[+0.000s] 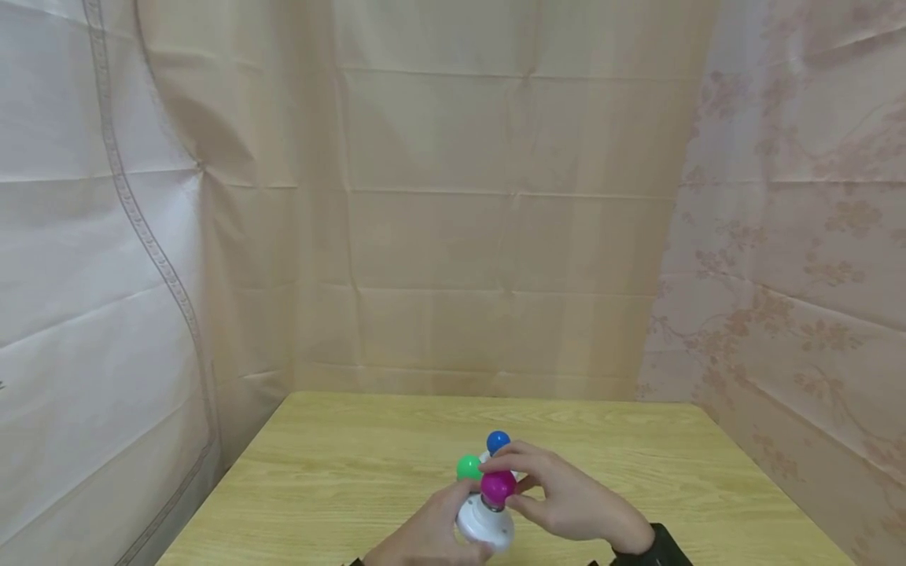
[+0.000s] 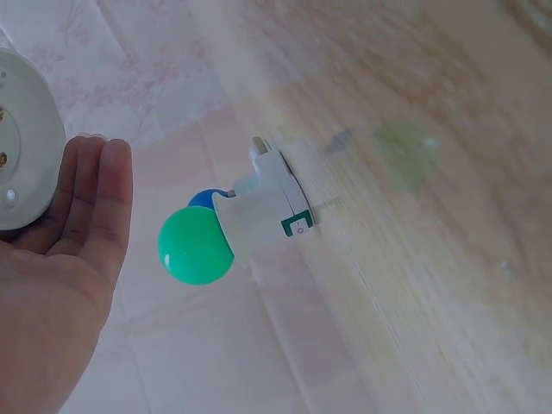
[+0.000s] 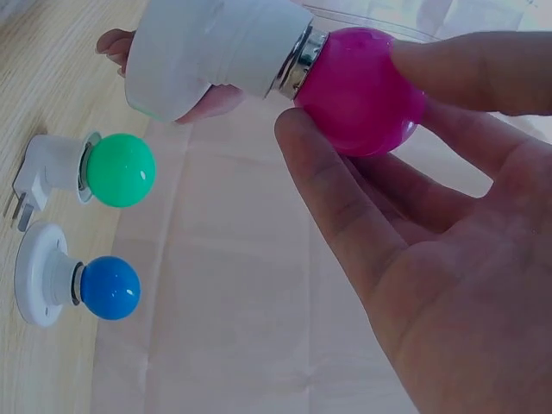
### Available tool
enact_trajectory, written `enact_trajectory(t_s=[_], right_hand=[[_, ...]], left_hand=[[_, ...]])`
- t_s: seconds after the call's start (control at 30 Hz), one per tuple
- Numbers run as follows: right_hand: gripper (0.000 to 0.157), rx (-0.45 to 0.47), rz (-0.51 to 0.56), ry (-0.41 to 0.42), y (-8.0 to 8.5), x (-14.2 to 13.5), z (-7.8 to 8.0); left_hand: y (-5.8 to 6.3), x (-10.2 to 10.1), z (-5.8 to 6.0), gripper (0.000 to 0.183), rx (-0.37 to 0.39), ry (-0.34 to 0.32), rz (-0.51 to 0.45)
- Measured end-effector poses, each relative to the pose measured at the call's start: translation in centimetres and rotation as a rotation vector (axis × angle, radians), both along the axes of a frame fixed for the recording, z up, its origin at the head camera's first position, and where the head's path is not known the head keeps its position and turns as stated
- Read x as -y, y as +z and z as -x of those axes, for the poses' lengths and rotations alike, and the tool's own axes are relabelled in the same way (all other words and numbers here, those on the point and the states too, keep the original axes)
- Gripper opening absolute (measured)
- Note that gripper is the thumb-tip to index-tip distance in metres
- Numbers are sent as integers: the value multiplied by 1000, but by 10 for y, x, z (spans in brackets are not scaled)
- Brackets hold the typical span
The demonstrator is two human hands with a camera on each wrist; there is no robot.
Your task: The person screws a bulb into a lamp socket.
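My left hand (image 1: 433, 528) grips a white lamp holder (image 1: 485, 525) by its round base, lifted above the table. In the left wrist view the underside of that base shows, with brass contacts. A magenta light bulb (image 3: 364, 91) stands at the holder's mouth, a band of its metal screw cap still visible. Fingertips and thumb of my right hand (image 3: 457, 233) pinch the bulb's globe. Beyond the hands, a green bulb (image 3: 122, 171) sits in a white plug-in socket (image 3: 57, 162), and a blue bulb (image 3: 112, 287) in a round white holder (image 3: 33, 276).
The yellow wood-grain table (image 1: 340, 464) carries the green and blue bulbs in their sockets. A beige cloth (image 1: 495, 236) hangs behind it. White cloth (image 1: 78, 314) hangs at the left, flower-patterned cloth (image 1: 800, 275) at the right.
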State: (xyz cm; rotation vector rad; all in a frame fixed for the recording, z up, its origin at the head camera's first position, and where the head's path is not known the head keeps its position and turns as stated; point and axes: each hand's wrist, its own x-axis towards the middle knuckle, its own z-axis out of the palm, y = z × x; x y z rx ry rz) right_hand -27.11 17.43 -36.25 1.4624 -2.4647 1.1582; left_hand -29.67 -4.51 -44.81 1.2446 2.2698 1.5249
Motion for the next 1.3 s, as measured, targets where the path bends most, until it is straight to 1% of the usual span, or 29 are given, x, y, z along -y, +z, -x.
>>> enact_trajectory(t_s=[0.13, 0.33, 0.47, 0.63, 0.9, 1.07, 1.2, 1.3], right_hand=[[41, 11, -6, 7, 0, 0, 0], [38, 34, -23, -30, 0, -1, 0], [35, 15, -22, -51, -1, 0, 0], [33, -18, -5, -66, -3, 0, 0], [31, -62, 18, -132, -5, 2, -2], [31, -85, 24, -148, -8, 2, 0], [32, -63, 21, -143, -8, 2, 1], [35, -40, 7, -135, -7, 1, 1]], left_hand=[[-1, 0, 0, 59, 3, 4, 4], [-2, 0, 1, 58, 2, -2, 3], [-2, 0, 1, 58, 5, -4, 5], [-2, 0, 0, 57, 37, 5, 11], [-1, 0, -2, 56, 111, 8, 16], [-1, -1, -3, 57, 123, 13, 18], [0, -1, -4, 57, 146, 26, 25], [0, -1, -4, 57, 149, 31, 25]])
